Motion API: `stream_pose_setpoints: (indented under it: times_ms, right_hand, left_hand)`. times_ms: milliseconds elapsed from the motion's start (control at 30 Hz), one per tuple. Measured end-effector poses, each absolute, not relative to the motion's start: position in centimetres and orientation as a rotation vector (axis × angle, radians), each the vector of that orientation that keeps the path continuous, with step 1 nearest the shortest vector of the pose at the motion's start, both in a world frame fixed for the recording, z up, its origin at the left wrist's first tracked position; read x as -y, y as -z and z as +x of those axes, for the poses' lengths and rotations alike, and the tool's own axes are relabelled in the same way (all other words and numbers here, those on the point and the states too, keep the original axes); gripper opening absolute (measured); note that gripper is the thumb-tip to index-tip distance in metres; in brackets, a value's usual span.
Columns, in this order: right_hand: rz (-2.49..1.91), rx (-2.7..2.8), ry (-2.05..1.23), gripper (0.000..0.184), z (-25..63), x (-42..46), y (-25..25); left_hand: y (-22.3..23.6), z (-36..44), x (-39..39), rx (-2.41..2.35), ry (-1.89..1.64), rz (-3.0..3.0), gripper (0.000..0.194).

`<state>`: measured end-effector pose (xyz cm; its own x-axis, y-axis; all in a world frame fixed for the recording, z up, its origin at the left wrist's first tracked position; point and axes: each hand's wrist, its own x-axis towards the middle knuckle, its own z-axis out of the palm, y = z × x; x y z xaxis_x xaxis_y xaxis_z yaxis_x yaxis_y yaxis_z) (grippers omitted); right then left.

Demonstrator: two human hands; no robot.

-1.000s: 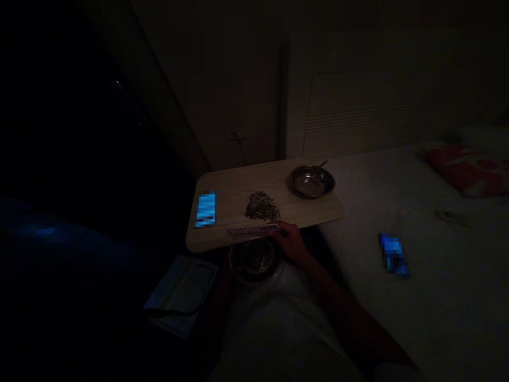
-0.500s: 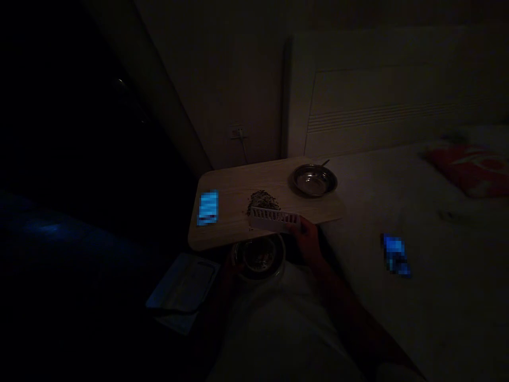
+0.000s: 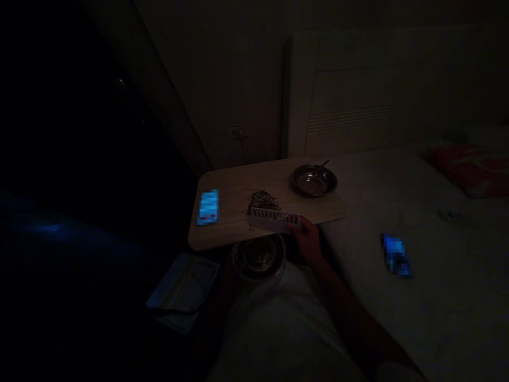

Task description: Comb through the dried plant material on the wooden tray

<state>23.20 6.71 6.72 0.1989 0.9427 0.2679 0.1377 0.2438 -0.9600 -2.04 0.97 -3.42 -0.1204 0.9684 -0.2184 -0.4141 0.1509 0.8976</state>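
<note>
The room is very dim. My right hand (image 3: 308, 240) is closed around one end of a long pale slotted strip (image 3: 272, 222), whose exact kind I cannot tell. The strip lies along the near side of a heap of small dark grains or seeds (image 3: 262, 201) on the wooden table (image 3: 234, 183). A round bowl (image 3: 281, 260) sits below the table's near edge, above my lap, with some bits inside. My left hand (image 3: 234, 268), mostly lost in shadow, holds the bowl's left rim.
A metal bowl (image 3: 315, 181) with a utensil handle sticking out stands at the table's back right. One lit screen (image 3: 208, 207) is on the table's left. Another (image 3: 395, 255) lies on the bed (image 3: 437, 276). A pale flat object (image 3: 183, 289) is low at left.
Almost nothing has moved. The slotted strip and both hands hold nearly the same places; more light bits seem to show in the bowl at my lap.
</note>
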Motion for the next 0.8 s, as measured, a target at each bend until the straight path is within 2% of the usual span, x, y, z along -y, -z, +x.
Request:
stream_pose_setpoints:
  times_ms: [667,800]
  right_hand:
    - [-1.155,1.208,-0.954,0.022,23.77,-6.56,-6.35]
    - [-1.162,1.199,-0.893,0.019,23.67,-6.68,-6.65]
  left_hand:
    - [3.47,-2.24,-1.16,-1.139,-1.362,0.728,0.072]
    - [3.60,-2.30,-1.07,-1.149,-1.365,0.745,0.073]
